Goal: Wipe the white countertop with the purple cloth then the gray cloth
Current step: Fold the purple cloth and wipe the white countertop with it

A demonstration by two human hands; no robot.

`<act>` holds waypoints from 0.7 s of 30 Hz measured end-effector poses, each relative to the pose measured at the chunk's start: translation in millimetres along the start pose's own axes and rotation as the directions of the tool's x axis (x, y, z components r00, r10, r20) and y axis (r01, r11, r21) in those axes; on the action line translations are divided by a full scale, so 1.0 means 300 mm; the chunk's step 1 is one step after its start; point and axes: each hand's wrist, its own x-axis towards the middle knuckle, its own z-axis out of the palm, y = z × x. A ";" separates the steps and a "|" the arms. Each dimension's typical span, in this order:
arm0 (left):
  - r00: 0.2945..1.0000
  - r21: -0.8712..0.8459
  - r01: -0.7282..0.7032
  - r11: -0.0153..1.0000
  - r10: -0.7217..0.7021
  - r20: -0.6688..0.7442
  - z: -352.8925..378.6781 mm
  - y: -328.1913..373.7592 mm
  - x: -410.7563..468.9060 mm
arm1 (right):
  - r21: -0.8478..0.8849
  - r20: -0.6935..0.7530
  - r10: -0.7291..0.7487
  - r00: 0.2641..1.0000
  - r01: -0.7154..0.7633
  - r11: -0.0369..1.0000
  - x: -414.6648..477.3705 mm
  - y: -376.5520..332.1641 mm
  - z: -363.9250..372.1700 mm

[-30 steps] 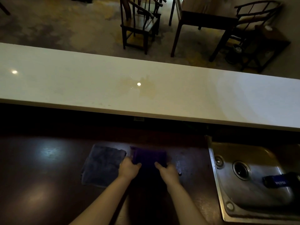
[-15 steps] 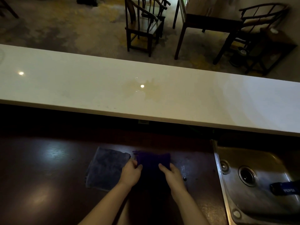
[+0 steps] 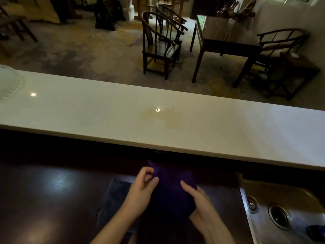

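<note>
The purple cloth [image 3: 169,192] is lifted off the dark lower counter, held between both hands below the white countertop [image 3: 105,117]. My left hand [image 3: 142,189] pinches its left edge with curled fingers. My right hand [image 3: 198,198] grips its right side. The gray cloth [image 3: 114,201] lies flat on the dark counter, partly under my left forearm. A yellowish wet stain [image 3: 165,117] marks the middle of the white countertop.
A steel sink [image 3: 281,205] is set in the dark counter [image 3: 44,199] at the right, with a dark blue object [image 3: 316,230] in its basin. A white ribbed cover [image 3: 9,85] stands at the countertop's far left. Wooden chairs and a table stand beyond.
Both hands have raised the purple cloth off the dark counter toward the white countertop. The camera has tilted up, showing more of the room.
</note>
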 end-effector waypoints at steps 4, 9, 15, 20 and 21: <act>0.989 -0.021 -0.151 0.988 0.151 0.000 -0.024 0.147 0.016 | -0.026 0.025 -0.187 0.982 0.187 0.982 -0.067 -0.151 0.087; 0.936 0.187 -0.324 0.927 0.343 -0.078 -0.102 0.304 0.081 | -0.060 -0.031 -0.331 0.943 0.329 0.942 -0.107 -0.368 0.162; 0.823 0.569 -0.310 0.762 0.515 -0.242 -0.285 0.350 0.194 | -0.257 -0.140 -0.555 0.820 0.511 0.820 -0.114 -0.603 0.171; 0.845 0.885 -0.089 0.457 0.505 -0.176 -0.403 0.324 0.237 | -0.725 -0.087 -0.807 0.585 0.519 0.454 -0.053 -0.689 0.152; 0.863 0.909 -0.049 0.414 0.475 -0.170 -0.413 0.315 0.241 | -0.812 -0.040 -0.844 0.535 0.474 0.339 -0.022 -0.689 0.146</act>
